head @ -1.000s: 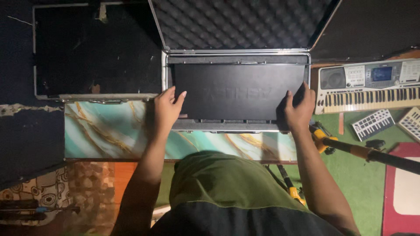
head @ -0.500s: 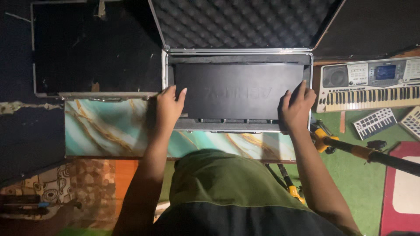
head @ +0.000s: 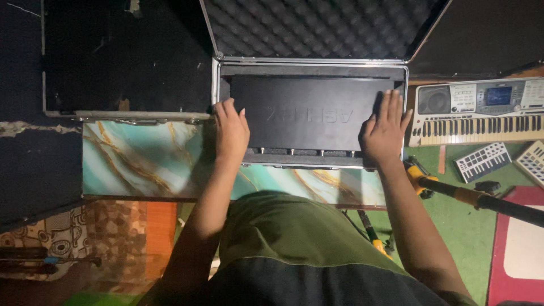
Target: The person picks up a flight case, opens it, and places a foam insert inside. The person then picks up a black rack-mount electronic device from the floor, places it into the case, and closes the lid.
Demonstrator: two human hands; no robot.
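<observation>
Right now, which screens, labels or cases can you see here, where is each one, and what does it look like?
Small screen: on the keyboard's panel at the right, a rectangle glowing blue.
Raised lettering: on top of the flat black box both hands rest on, black on black, upside down from this view.
Open case: centre of the marbled table, silver rim, lid lined with dark egg-crate foam.
Second case: to the left, open, black inside.

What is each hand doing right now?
Left hand: open, flat on the left end of the black unit, gripping nothing.
Right hand: open, fingers spread, flat on its right end.
</observation>
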